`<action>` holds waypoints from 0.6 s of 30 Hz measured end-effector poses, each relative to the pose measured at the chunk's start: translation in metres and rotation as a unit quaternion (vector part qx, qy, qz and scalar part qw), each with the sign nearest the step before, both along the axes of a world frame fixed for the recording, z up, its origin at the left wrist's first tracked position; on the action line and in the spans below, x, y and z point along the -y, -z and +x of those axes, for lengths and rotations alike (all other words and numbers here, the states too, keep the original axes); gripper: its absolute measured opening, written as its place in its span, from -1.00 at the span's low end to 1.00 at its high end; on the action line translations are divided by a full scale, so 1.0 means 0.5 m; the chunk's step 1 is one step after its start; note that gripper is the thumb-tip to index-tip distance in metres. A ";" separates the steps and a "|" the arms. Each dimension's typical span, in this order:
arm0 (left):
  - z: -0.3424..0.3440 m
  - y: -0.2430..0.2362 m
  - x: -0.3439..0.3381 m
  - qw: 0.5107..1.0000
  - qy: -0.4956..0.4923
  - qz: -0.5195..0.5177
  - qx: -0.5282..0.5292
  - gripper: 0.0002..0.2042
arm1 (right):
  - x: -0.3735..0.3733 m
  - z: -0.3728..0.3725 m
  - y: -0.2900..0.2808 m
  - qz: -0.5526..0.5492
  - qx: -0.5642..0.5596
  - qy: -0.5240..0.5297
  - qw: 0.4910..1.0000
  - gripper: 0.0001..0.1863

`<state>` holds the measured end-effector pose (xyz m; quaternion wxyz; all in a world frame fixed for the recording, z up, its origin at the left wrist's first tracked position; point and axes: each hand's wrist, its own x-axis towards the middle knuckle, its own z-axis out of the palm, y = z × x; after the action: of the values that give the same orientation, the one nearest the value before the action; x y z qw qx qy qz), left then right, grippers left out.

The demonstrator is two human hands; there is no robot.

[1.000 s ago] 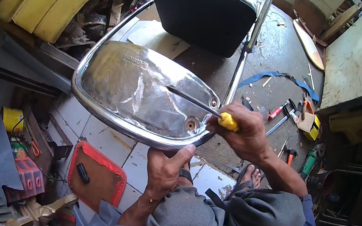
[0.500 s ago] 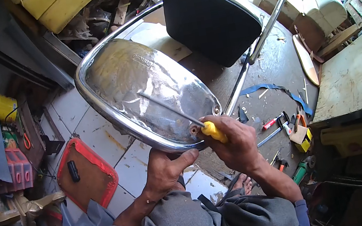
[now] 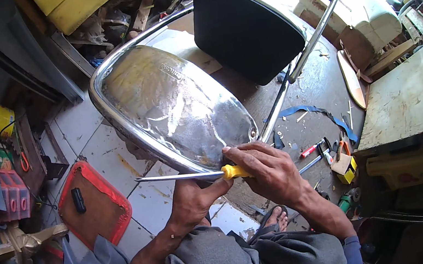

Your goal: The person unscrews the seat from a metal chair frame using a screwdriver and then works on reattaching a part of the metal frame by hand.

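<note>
A chair with a chromed tube frame (image 3: 276, 109) is tilted in front of me. Its worn metal panel (image 3: 156, 99) faces up, with a dark padded panel (image 3: 248, 29) beyond it. My left hand (image 3: 192, 201) is closed round the near rim, thumb pointing right. In my right hand (image 3: 273, 169) is a screwdriver with a yellow handle (image 3: 236, 171), its shaft lying leftward across the near rim, above my left hand. The right fingertips touch the panel's near corner, hiding the hole there. Another fastener hole (image 3: 253, 133) shows just beyond them.
A red-edged brown board (image 3: 95, 200) lies on the white tiles at left, with a black object on it. Pliers, a clamp (image 3: 314, 148) and a green power tool (image 3: 348, 200) lie at right near a blue strap (image 3: 319, 110). A pale board (image 3: 406, 101) stands at far right.
The screwdriver has swung from pointing up over the metal panel to pointing left along its near rim. My right fingers have moved onto the panel's corner; my left hand keeps its place.
</note>
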<state>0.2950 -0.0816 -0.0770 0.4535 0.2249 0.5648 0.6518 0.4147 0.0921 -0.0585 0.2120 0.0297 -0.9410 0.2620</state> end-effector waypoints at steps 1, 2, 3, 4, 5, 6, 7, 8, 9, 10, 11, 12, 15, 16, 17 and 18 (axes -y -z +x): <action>0.000 0.001 0.000 1.000 -0.002 0.002 0.005 -0.61 | 0.000 -0.001 -0.002 -0.005 -0.002 0.003 1.000 -0.34; -0.001 0.001 -0.001 1.000 -0.003 0.004 0.009 -0.61 | 0.000 -0.003 -0.005 -0.011 -0.005 0.007 1.000 -0.34; -0.002 -0.001 -0.003 1.000 -0.002 0.001 0.007 -0.62 | 0.000 -0.004 -0.007 -0.016 -0.008 0.011 1.000 -0.34; -0.004 -0.004 -0.006 1.000 -0.001 0.000 0.006 -0.62 | -0.001 -0.003 -0.009 -0.023 -0.018 0.024 0.999 -0.34; -0.006 -0.008 -0.008 1.000 0.000 -0.002 0.004 -0.63 | -0.003 0.001 -0.012 -0.029 -0.028 0.037 0.998 -0.34; -0.008 -0.013 -0.009 1.000 0.001 -0.009 0.015 -0.63 | -0.006 0.007 -0.015 -0.035 -0.038 0.051 0.997 -0.34; -0.010 -0.020 -0.011 1.000 0.004 -0.014 0.026 -0.64 | -0.015 0.019 -0.024 -0.033 -0.029 0.081 0.996 -0.37; -0.012 -0.023 -0.009 0.999 0.002 -0.022 0.037 -0.64 | -0.022 0.032 -0.045 -0.041 0.021 0.113 0.993 -0.39; -0.014 -0.021 -0.006 0.999 0.000 -0.029 0.019 -0.66 | -0.029 0.049 -0.078 -0.048 0.072 0.144 0.986 -0.41; -0.016 -0.025 -0.004 0.999 0.004 -0.032 0.017 -0.66 | -0.037 0.066 -0.111 -0.054 0.120 0.176 0.975 -0.43; -0.018 -0.029 -0.005 0.999 0.011 -0.034 0.017 -0.66 | -0.045 0.081 -0.136 -0.037 0.103 0.193 0.975 -0.45; -0.020 -0.029 -0.006 0.999 0.019 -0.036 0.018 -0.66 | -0.053 0.096 -0.163 -0.019 0.086 0.209 0.974 -0.47; -0.019 -0.023 -0.005 0.999 0.004 -0.002 -0.033 -0.67 | -0.068 0.132 -0.264 0.134 0.145 0.142 0.970 -0.48; -0.019 -0.022 -0.004 1.000 0.005 -0.016 -0.025 -0.67 | -0.067 0.135 -0.284 0.171 0.155 0.117 0.966 -0.50; -0.020 -0.022 -0.003 0.999 0.005 -0.030 -0.017 -0.68 | -0.062 0.135 -0.295 0.191 0.162 0.106 0.962 -0.50; -0.019 -0.022 -0.002 0.999 0.005 -0.045 -0.010 -0.68 | -0.056 0.134 -0.303 0.212 0.168 0.095 0.958 -0.51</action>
<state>0.2857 -0.0807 -0.0659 0.4607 0.2140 0.5967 0.6212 0.4815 0.1203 0.0931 0.0632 -0.0602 -0.9955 0.0364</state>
